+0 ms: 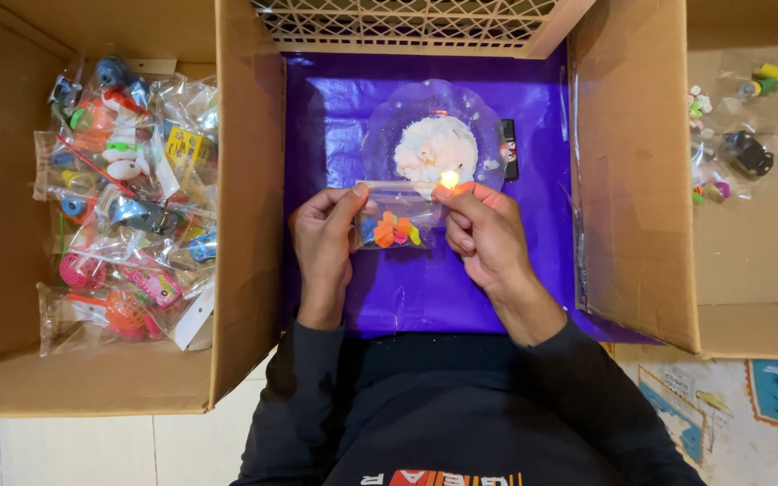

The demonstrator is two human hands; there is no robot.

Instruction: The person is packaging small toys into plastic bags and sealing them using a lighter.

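Both hands pinching clear toy bag (395, 219): L hand (324, 243), R hand (483, 236); flame (448, 180) at top edge; seal unfinished.

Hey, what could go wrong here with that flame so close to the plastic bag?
The flame sits at the top edge of the clear bag pinched by the left hand and right hand, so fingertips could burn. The plastic may melt through. The cardboard box of bagged toys beside it might catch fire.

A purple sheet (425, 288) covers the work surface — a cardboard box (245, 225) flanks it on each side, a white lattice (407, 22) lies beyond, pale floor (92, 445) below-left.
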